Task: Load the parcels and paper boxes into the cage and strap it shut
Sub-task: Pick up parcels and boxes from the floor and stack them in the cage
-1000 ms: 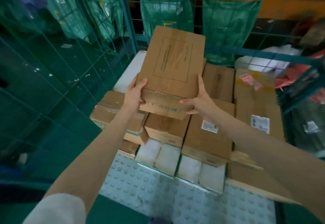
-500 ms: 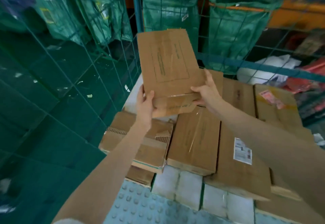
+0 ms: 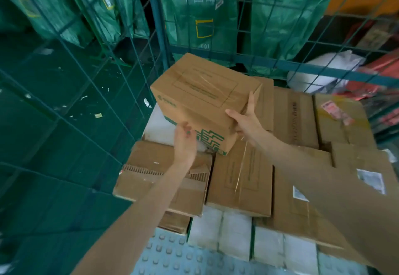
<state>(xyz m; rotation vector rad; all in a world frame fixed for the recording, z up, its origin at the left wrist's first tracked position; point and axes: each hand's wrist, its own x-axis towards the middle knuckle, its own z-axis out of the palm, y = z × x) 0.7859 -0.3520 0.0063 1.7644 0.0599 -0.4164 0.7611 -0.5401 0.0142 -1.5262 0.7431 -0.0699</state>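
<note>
I hold a brown cardboard box with green print on its side, tilted over the far left corner of the stack in the cage. My left hand grips its near lower edge. My right hand clasps its right end, thumb on top. Under it lie several flat cardboard boxes and white parcels on the cage's studded floor. A torn box lies at the stack's near left.
The cage's green wire mesh rises along the left and back, with a corner post. Green sacks hang behind the back wall. White and red parcels lie beyond the mesh at the right.
The box has gone from standing on end to lying tilted, lower and further toward the cage's back left corner. My left hand slid along its lower edge; my view moved closer.
</note>
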